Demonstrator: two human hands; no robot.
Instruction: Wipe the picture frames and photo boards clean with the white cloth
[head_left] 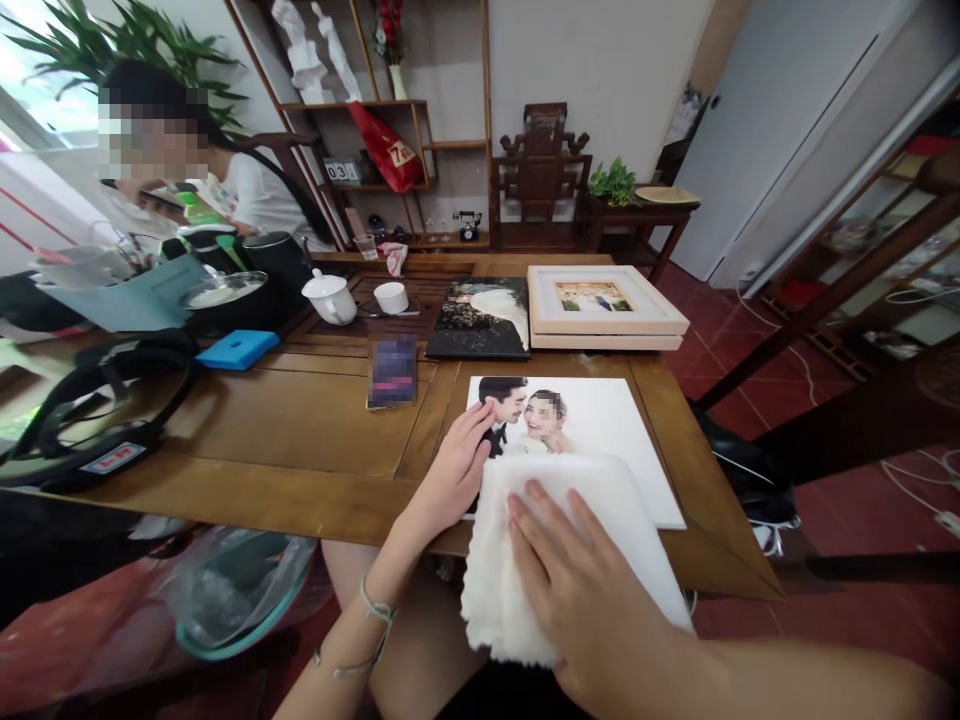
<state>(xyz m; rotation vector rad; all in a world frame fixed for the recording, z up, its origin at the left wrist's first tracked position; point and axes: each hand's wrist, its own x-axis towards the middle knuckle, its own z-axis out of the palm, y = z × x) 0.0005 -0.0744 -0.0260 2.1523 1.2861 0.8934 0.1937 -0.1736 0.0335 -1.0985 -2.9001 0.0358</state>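
A white photo panel (600, 420) printed with two people lies flat near the table's front right corner. Over its lower part is spread a folded white fluffy cloth (600, 480), its near end hanging past the table edge. My right hand (559, 560) rests flat on this cloth, fingers stretched and a little apart. On the panel's left side lies my left hand (459, 455), its fingers extended over the printed picture and the palm beside the cloth. A bracelet circles the left wrist. The cloth and my hands hide the panel's lower left part.
Behind the panel lie a dark photo panel (480, 335) and stacked pale frames (607, 325). A phone-like item (392, 372), white cup (391, 297), lidded cup (330, 300), blue box (238, 350) and black headset (97, 410) stand leftward. A person (262, 195) sits at the far left.
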